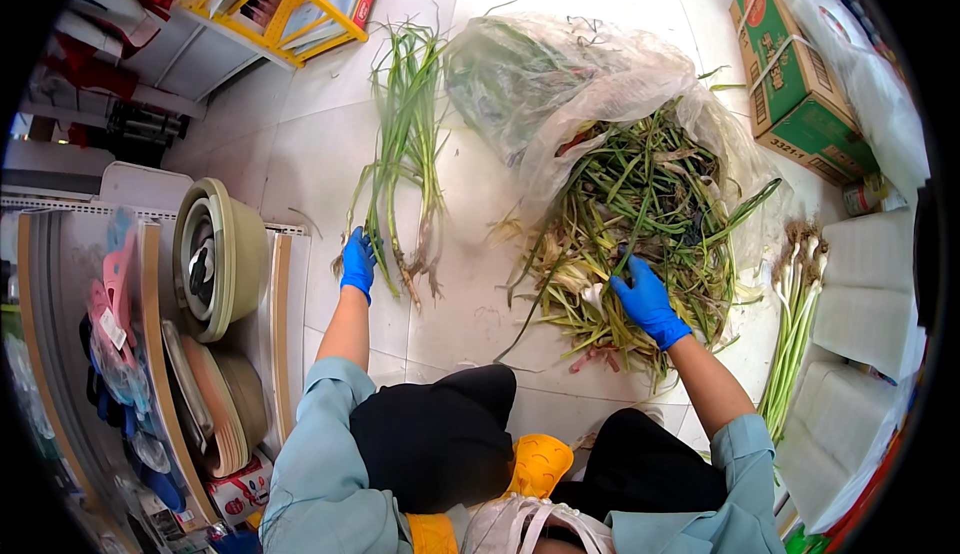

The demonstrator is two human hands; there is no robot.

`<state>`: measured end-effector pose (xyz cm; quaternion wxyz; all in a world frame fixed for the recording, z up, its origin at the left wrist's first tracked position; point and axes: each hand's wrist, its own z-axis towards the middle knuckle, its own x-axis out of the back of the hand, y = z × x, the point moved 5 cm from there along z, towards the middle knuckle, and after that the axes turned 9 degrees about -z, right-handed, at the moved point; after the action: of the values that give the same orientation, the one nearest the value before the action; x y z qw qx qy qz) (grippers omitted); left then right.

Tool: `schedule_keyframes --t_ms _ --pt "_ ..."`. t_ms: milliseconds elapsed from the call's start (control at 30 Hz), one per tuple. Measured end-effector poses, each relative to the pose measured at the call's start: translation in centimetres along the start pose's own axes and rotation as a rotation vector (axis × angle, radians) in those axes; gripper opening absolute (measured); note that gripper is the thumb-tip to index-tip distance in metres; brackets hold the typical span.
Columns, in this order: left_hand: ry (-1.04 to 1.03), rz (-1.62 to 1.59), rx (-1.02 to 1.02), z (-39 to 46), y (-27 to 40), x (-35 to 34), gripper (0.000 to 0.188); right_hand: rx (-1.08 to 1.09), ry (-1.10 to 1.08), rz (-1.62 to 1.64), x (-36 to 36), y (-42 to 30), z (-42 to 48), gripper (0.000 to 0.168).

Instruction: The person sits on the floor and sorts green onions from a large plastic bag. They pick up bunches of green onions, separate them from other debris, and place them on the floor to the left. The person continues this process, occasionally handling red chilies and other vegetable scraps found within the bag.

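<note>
My left hand point(358, 263), in a blue glove, has its fingers around the lower end of a green onion, and roots stick out beside it. That onion lies at the left side of a loose bunch of green onions point(409, 134) on the floor, leaves pointing away from me. My right hand point(646, 300), also gloved in blue, rests at the near side of a heap of onion leaves and peelings point(637, 201). Its thumb and fingers are spread, with nothing visibly gripped. The heap spills out of a clear plastic bag point(555, 66). Trimmed white-stemmed onions point(799, 314) lie to the right.
Shelving with stacked plastic basins point(225, 261) borders the left side. A yellow wire rack point(322, 3) stands at the back left. On the right are a green and brown carton point(799, 81) and white wrapped packs point(862, 291). A yellow container point(540, 464) sits between my knees.
</note>
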<state>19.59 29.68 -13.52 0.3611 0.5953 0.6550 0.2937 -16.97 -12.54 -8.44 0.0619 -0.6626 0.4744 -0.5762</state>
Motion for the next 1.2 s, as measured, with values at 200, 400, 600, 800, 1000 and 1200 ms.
schedule_keyframes --t_ms 200,400,600,800,1000,1200 --pt "0.079 -0.035 -0.015 -0.6 0.3 1.0 0.048 0.012 -0.004 0.008 0.3 -0.8 -0.2 0.050" --pt "0.251 0.204 -0.230 -1.1 1.8 4.2 0.041 0.015 0.017 0.071 0.0 0.0 -0.5 0.047" --pt "0.266 0.743 -0.450 -0.7 1.0 8.8 0.042 0.062 0.044 0.063 -0.1 -0.3 -0.3 0.046" --pt "0.320 1.044 -0.319 -3.2 0.5 6.7 0.038 0.015 0.002 0.024 0.0 -1.1 -0.2 0.046" --pt "0.076 1.230 -0.702 -7.0 1.2 -4.9 0.030 -0.024 0.073 -0.001 0.0 0.1 -0.5 0.043" --pt "-0.945 1.167 -1.119 -17.7 -0.9 -24.8 0.028 0.091 0.108 0.006 0.7 -1.7 -0.7 0.020"
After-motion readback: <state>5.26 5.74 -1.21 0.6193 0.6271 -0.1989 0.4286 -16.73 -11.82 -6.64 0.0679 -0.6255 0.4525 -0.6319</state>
